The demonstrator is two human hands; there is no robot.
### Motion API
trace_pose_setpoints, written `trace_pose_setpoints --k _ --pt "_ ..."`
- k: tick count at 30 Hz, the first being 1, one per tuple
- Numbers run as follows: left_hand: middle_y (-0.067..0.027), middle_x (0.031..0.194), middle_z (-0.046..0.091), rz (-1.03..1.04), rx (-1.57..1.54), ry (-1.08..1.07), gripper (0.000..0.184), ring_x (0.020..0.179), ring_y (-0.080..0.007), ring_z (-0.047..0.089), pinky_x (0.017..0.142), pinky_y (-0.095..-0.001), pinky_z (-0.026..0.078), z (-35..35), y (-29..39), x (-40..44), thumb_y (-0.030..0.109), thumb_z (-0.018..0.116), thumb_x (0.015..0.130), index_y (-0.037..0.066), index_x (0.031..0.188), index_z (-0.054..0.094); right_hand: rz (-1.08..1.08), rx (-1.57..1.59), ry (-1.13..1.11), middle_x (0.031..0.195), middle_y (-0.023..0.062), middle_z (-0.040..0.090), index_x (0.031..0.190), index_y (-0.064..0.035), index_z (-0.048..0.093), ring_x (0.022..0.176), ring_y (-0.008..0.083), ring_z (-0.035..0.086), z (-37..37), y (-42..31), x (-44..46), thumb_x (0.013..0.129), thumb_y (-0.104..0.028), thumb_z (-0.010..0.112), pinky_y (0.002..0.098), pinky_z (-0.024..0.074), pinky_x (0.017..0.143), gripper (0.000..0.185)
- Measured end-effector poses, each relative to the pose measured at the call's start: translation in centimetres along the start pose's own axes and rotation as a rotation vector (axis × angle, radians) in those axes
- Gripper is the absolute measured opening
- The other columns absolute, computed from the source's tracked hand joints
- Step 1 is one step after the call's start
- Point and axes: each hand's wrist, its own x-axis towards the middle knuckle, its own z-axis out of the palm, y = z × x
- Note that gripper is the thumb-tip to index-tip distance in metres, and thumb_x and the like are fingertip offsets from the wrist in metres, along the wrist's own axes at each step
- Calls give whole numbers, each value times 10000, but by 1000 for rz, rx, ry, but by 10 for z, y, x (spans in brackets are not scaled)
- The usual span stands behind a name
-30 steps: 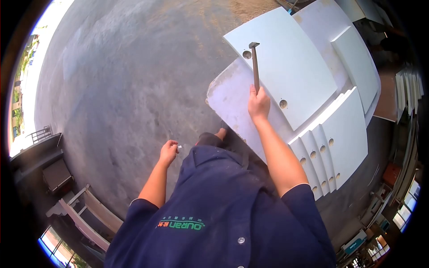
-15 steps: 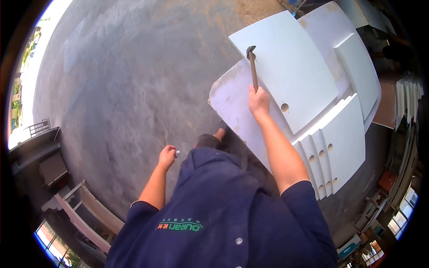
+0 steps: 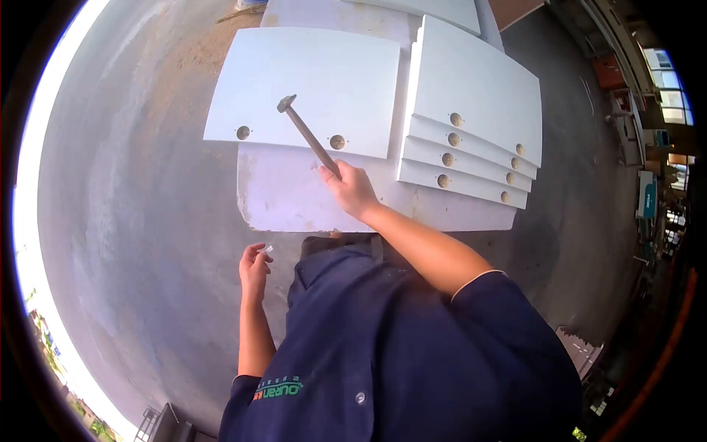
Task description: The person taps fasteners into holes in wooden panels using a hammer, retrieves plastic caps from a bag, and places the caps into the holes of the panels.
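My right hand (image 3: 350, 190) is wrapped round the wooden handle of a hammer (image 3: 310, 138). The metal head is raised over a white panel (image 3: 309, 70), which has two round holes along its near edge. My left hand (image 3: 254, 267) is held low, to the left of my body, pinching a small pale, shiny piece (image 3: 266, 251) too small to identify. Right of the single panel lies a staggered stack of white panels (image 3: 479, 88), each showing round holes near its front edge.
The panels rest on a worn, pale work table (image 3: 294, 195) with a chipped near edge. Another white panel (image 3: 434, 11) lies at its far side. Grey concrete floor (image 3: 132, 206) spreads to the left. Shelving and machines stand along the far right.
My view has swung to the right, so the table now lies straight ahead. The hammer head has shifted from beside a hole to over the panel's middle. Both hands keep their hold.
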Motion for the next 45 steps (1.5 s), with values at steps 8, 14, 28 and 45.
trace_pose_setpoints --k 8,14,28,45 --pt "-90 849 702 231 410 -378 320 682 -116 596 645 -267 507 90 89 43 108 572 904 5 1204 613 296 -110 538 627 178 588 776 15 568 607 341 601 -135 99 -76 975 -406 577 427 449 587 465" --pt "-101 858 710 258 491 -436 313 690 -136 611 655 -285 524 144 96 24 97 567 905 9 1200 622 219 -54 676 608 131 551 795 -9 569 584 262 553 -179 101 -65 994 -406 553 399 434 577 445" --pt "-92 857 701 163 411 -316 298 694 -122 606 647 -268 507 159 61 -15 101 561 919 -9 1189 620 245 -178 487 743 232 662 807 2 573 750 460 640 -207 115 -58 991 -410 511 534 490 674 456" --pt "-90 843 693 175 443 -327 285 694 -120 601 644 -267 503 179 64 -14 92 552 926 -13 1183 619 285 -308 482 714 249 634 796 11 569 723 477 613 -196 138 -57 974 -414 567 503 461 622 461"
